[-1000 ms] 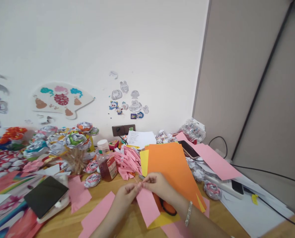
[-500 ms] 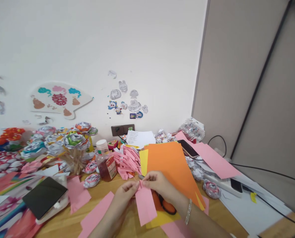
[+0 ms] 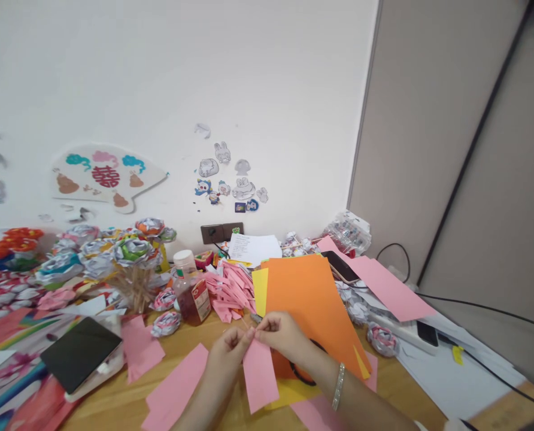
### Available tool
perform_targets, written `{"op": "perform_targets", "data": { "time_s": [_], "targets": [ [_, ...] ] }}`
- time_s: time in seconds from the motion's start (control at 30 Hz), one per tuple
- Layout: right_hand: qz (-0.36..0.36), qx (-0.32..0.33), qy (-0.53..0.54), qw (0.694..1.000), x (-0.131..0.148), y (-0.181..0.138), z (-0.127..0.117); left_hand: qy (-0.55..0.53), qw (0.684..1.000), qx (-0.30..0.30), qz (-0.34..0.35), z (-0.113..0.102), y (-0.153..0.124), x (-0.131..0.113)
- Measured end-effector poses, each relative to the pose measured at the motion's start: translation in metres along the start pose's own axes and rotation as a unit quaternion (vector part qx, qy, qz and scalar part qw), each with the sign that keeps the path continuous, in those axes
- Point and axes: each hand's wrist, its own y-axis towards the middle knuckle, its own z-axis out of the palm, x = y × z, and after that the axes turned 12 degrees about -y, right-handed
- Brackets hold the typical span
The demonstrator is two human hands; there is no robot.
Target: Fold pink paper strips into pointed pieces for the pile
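Observation:
My left hand pinches the top end of a pink paper strip between thumb and fingers. Close beside it, my right hand is closed on the same end, thumb and fingertips together. The strip hangs down from the fingertips over the table. A thin stick end seems to poke out above the left fingertips, but its length is hidden. Under my right wrist lie scissors, with a black handle loop partly showing on orange paper and yellow paper.
Pink sheets lie left of my hands, near a dark tablet. Behind are a bottle, folded pink strips and paper flowers on sticks. A power strip, phone and cables are at the right.
The pink strip's lower end has swung slightly left. My fingertips have drawn closer together at its top, and the right hand has shifted a little.

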Motion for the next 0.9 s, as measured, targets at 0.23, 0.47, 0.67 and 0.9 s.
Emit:
{"op": "perform_targets", "data": {
  "time_s": [0.23,0.47,0.67,0.9],
  "targets": [
    [0.001,0.032,-0.006,0.999,0.004,-0.003,-0.003,0.051,0.997,0.015,0.05,-0.002,-0.004,-0.003],
    [-0.06,0.035,-0.003,0.998,0.006,-0.003,-0.008,0.075,0.994,0.073,0.031,-0.004,-0.002,-0.01],
    [-0.117,0.072,0.0,0.991,-0.006,0.001,-0.009,0.006,0.994,0.109,0.006,-0.005,0.002,-0.002],
    [-0.094,0.062,-0.054,0.992,-0.015,0.005,-0.008,-0.038,0.998,0.053,-0.003,-0.004,0.001,-0.003]
  ]
}}
